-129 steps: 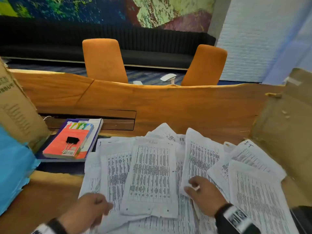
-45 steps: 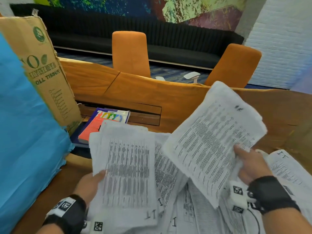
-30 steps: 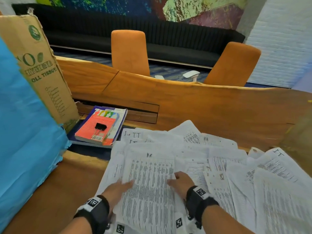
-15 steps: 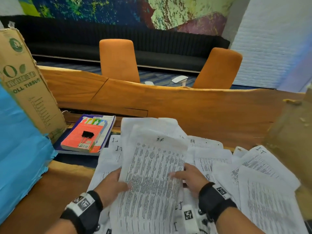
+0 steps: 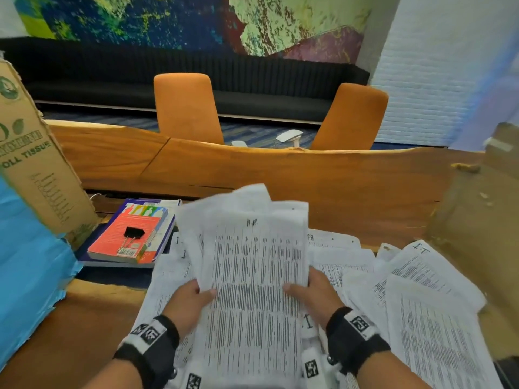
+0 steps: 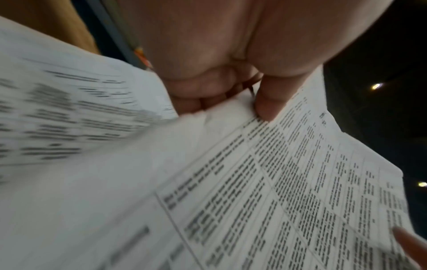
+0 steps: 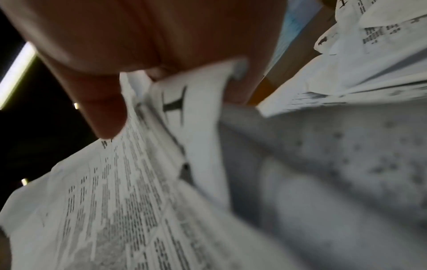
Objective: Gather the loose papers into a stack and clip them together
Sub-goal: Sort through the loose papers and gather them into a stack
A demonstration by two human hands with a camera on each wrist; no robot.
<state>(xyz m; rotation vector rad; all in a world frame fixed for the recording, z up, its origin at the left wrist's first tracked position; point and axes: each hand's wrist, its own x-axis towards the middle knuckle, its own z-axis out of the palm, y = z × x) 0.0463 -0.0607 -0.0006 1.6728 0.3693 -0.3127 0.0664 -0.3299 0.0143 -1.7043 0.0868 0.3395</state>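
Half a second back, lying flatter on the heap under both palms; now lifted clear as a bundle (image 5: 252, 276), top edge tilted up and away. Left hand (image 5: 188, 301) pinching the bundle's left edge, thumb (image 6: 268, 102) on the printed face and fingers curled behind. Right hand (image 5: 314, 293) pinching the right edge the same way, thumb (image 7: 104, 113) on top, other sheets caught under the fingers. Both grips closed on paper, then, neither spread.

Meaning for the task, as a guess: gathering under way, squaring up likely next, clipping still ahead. Edges of the bundle uneven, one sheet poking out at the top left corner. Plenty of loose papers (image 5: 421, 290) still fanned across the worktop (image 5: 351, 197) to the right, more beneath the bundle on the left.

Binder clip (image 5: 132, 237) resting on the red book (image 5: 123, 240), just left of the bundle, well within reach. Room tight at the sides: cardboard box (image 5: 36, 164) and blue sheet (image 5: 28, 276) on the left, a cardboard flap (image 5: 477, 220) on the right touching the outermost papers. Bare wood beyond the bundle, open for tapping edges straight.
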